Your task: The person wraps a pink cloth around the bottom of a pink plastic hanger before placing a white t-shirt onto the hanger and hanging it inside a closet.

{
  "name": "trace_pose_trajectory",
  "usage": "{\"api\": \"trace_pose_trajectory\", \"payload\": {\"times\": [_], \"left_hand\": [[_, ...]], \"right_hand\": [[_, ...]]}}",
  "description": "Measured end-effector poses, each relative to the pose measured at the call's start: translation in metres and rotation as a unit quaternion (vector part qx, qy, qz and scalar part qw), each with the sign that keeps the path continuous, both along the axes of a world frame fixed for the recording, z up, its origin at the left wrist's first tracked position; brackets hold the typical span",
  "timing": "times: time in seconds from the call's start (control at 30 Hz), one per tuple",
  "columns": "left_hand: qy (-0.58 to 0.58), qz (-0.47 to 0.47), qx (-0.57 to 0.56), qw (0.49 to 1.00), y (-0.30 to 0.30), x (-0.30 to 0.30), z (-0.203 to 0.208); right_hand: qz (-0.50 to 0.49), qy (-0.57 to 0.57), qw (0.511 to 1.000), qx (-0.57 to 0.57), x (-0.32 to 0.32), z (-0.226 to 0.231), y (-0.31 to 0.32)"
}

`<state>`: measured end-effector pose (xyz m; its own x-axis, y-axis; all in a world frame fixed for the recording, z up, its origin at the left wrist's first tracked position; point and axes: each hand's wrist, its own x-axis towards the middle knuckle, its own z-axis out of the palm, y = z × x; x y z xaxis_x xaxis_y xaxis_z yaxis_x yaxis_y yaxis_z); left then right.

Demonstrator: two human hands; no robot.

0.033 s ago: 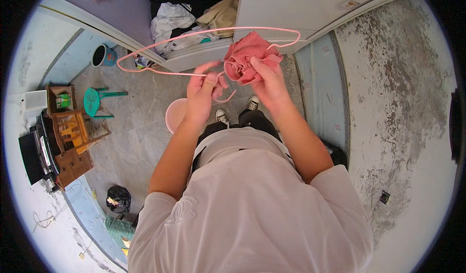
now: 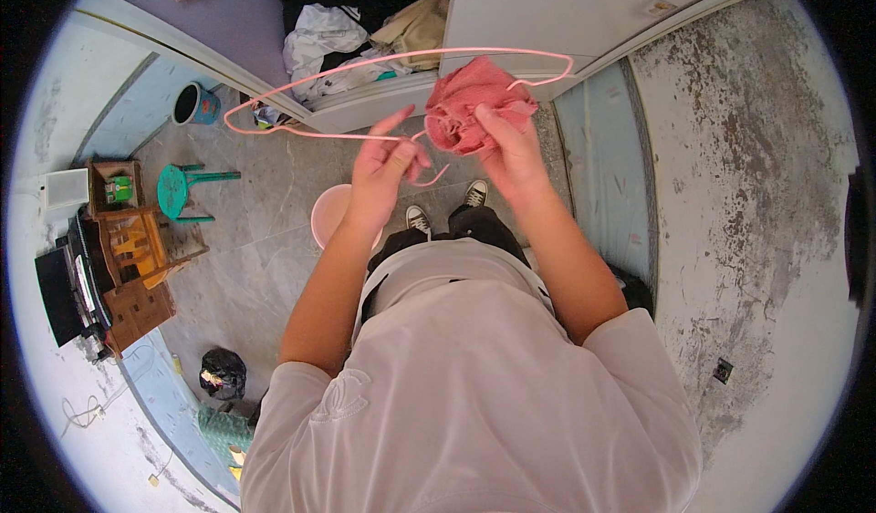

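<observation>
A pink wire clothes hanger (image 2: 315, 77) is held up in front of me, its long bar on the far side and its hook toward my body. My left hand (image 2: 383, 165) pinches the wire close to the hook, with the index finger stretched out. Bunched in my right hand (image 2: 514, 155) is a pink-red cloth (image 2: 479, 103), gathered in folds. It lies over the right part of the hanger and hides some of the wire. My right thumb presses on the cloth from above; the other fingers are mostly hidden behind it.
Beyond my hands an open cabinet (image 2: 370, 103) holds piled clothes (image 2: 324, 39). A pink basin (image 2: 330, 217) sits on the floor near my feet. To the left are a green stool (image 2: 172, 192), a blue bin (image 2: 208, 105), wooden furniture (image 2: 137, 239) and a black bag (image 2: 223, 373).
The hanger and the cloth have shifted slightly to the right. My left index finger has straightened away from the wire, and the hand has moved a little lower along it.
</observation>
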<state>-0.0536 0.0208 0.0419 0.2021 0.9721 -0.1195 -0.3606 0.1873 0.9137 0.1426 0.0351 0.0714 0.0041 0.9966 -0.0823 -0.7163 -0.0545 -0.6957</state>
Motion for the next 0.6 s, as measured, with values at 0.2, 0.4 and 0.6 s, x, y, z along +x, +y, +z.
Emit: {"api": "trace_pose_trajectory", "payload": {"times": [0.2, 0.4, 0.6], "left_hand": [[0.092, -0.147, 0.005, 0.985, 0.005, -0.019, -0.008], [0.049, -0.023, -0.044, 0.998, -0.001, 0.018, -0.002], [0.008, -0.046, -0.047, 0.998, -0.001, -0.014, -0.031]], "right_hand": [[-0.04, -0.021, 0.999, 0.0, 0.004, 0.01, 0.002], [0.008, -0.103, 0.994, -0.021, -0.03, 0.003, -0.009], [0.001, -0.085, 0.994, -0.062, 0.017, 0.012, 0.013]]}}
